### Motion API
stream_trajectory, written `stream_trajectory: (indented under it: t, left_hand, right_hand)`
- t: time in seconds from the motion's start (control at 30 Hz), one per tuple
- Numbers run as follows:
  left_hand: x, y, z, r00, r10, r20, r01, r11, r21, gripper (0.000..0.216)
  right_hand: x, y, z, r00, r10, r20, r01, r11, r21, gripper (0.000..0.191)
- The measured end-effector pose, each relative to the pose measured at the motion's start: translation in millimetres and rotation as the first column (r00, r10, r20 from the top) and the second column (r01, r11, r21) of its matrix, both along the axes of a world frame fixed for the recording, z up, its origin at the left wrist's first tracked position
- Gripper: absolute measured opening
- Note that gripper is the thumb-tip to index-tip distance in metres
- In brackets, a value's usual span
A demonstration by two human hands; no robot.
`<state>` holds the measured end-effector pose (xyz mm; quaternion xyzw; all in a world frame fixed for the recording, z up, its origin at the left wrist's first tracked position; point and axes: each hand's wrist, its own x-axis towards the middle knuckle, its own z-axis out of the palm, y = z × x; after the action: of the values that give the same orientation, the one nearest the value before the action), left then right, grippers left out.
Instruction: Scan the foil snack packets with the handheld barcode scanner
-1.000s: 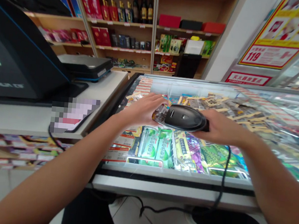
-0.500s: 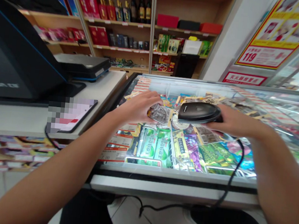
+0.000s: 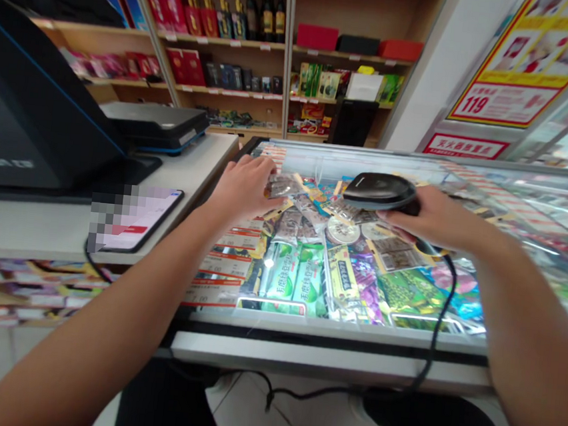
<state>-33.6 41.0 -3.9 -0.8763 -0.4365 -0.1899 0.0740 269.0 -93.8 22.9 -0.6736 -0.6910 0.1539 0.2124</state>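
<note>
Black, rounded plastic scanner over the silver-edged glass counter, right hand clamped round its handle! Left hand, thumb and fingers apart about a clear, brown-filled packet; can't tell if it's gripped. White-and-orange price label: "7.00". Red-yellow poster: "119".

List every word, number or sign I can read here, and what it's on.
"119": red-and-yellow wall poster
"灭火器放置点": red-and-white sign
"手磨绿豆", the rest unclear: green wrappers
".00", leading digits uncertain: price labels
Too blurred or small to read: the markings on the scanner, black terminal and yellow packet; the phone is partly pixelated.
</note>
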Motion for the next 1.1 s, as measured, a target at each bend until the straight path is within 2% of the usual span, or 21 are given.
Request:
stream_trajectory:
  t: [0.07,0.1,0.17,0.33,0.5,0.63,0.7,0.77,0.87,1.0,1.1]
  left_hand:
    - [-1.4,3.0,-2.3,0.976,0.207,0.074,-0.205,0.978,-0.038,0.055]
    - [-1.9,4.4,-3.9,0.958,0.270,0.098,-0.264,0.962,-0.069,0.057]
    - [-2.1,6.7,-7.9,0.944,0.320,0.084,-0.307,0.941,-0.142,0.059]
    - [0.8,7.1,-18.8,0.969,0.249,-0.008,-0.242,0.936,-0.256,0.069]
    - [7.1,5.5,-28.4,0.991,0.128,-0.037,-0.133,0.968,-0.213,0.093]
    - [6.4,11.5,-29.4,0.994,0.081,-0.073,-0.093,0.979,-0.183,0.091]
    - [1.5,16.3,-26.3,0.994,0.057,-0.095,-0.075,0.978,-0.197,0.089]
    - [-5.4,21.1,-22.4,0.990,0.058,-0.131,-0.087,0.970,-0.228,0.087]
    - [-15.1,27.1,-18.6,0.979,0.083,-0.187,-0.125,0.967,-0.223,0.088]
    - [-21.6,30.1,-17.4,0.974,0.076,-0.215,-0.105,0.986,-0.129,0.092]
    - [-24.3,28.6,-13.7,0.966,0.086,-0.244,-0.125,0.981,-0.146,0.096]
  right_hand:
    - [0.8,3.5,-3.3,0.999,-0.019,0.029,0.019,1.000,0.010,0.032]
    - [1.0,5.2,-5.0,0.999,-0.016,0.040,0.015,1.000,0.009,0.031]
    - [1.0,7.8,-8.3,0.999,-0.003,0.048,0.003,1.000,0.003,0.031]
    - [-0.9,11.4,-14.1,0.999,0.000,0.038,0.001,1.000,-0.022,0.031]
    - [-10.0,16.5,-20.4,0.997,-0.054,0.050,0.055,0.998,-0.013,0.039]
    - [-17.3,24.3,-30.8,0.981,-0.186,0.049,0.181,0.979,0.091,0.038]
    - [-17.9,27.6,-36.3,0.978,-0.206,0.031,0.201,0.973,0.117,0.039]
    - [-17.4,29.7,-40.5,0.984,-0.175,0.013,0.172,0.975,0.141,0.042]
    - [-18.5,30.2,-42.8,0.999,-0.037,-0.007,0.038,0.989,0.140,0.048]
    - [-25.6,27.4,-40.6,0.990,0.141,0.006,-0.140,0.990,-0.002,0.046]
    - [-30.4,24.4,-39.2,0.979,0.204,0.019,-0.202,0.978,-0.055,0.045]
